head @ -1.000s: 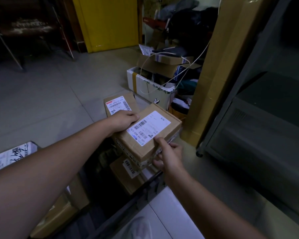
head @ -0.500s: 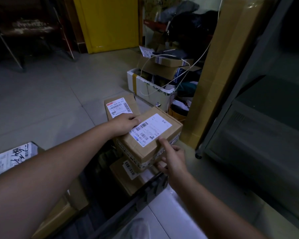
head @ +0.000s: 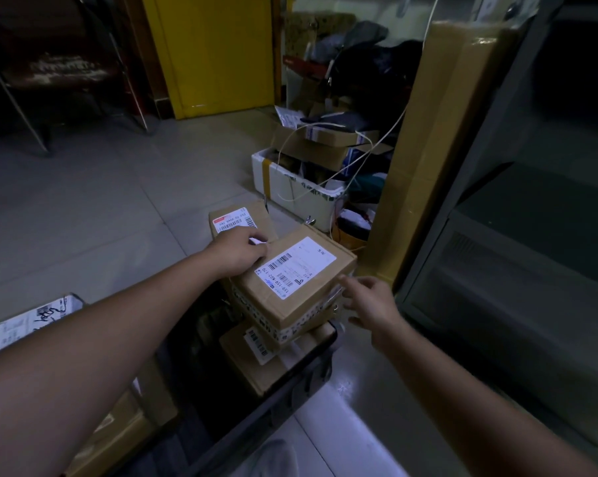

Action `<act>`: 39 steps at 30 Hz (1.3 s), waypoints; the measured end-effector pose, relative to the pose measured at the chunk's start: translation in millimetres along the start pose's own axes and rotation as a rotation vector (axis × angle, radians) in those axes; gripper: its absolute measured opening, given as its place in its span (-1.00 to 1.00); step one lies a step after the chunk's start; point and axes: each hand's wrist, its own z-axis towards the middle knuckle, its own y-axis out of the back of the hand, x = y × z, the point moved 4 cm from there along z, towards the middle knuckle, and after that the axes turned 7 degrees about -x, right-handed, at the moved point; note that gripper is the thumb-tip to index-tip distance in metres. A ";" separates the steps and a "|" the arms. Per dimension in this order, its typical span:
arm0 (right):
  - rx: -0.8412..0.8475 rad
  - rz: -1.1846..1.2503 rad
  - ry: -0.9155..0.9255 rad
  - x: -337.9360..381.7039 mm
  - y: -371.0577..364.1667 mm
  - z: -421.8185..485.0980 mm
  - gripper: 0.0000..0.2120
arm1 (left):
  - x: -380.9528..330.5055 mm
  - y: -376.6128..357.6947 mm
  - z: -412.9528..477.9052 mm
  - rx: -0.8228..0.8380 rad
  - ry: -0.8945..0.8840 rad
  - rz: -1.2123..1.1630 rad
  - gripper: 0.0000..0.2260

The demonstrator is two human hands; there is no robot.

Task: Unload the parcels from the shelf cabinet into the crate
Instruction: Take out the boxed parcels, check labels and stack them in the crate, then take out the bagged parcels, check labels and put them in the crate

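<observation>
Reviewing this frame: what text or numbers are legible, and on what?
"159-159-K02-170": label on the top parcel, printed sideways.
"642 W466 00 033", as best it reads: label on the rear parcel.
Handwriting on the white parcel at left: too blurred to read.
Label on the lower parcel: barcode, print too small.

The top parcel [head: 284,297] before me is brown cardboard, its white label [head: 296,266] striped with black barcodes, and white tape [head: 301,326] with black print bands its near side. Far off, the door [head: 215,53] is bright yellow, the floor [head: 84,208] pale grey tile, the foam box [head: 287,192] white.
</observation>
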 end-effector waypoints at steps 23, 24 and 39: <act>-0.252 -0.686 0.186 71.1 381.8 -140.7 -0.57 | -356.3 -57.5 -145.6 0.322 -0.549 0.202 -0.64; -0.278 -0.682 0.169 64.4 402.7 -153.0 -0.57 | -375.3 -67.9 -160.4 0.334 -0.581 0.211 -0.65; -0.653 -0.715 -0.022 -37.6 637.6 -310.7 -0.59 | -586.3 -198.9 -366.5 0.445 -0.940 0.180 -0.64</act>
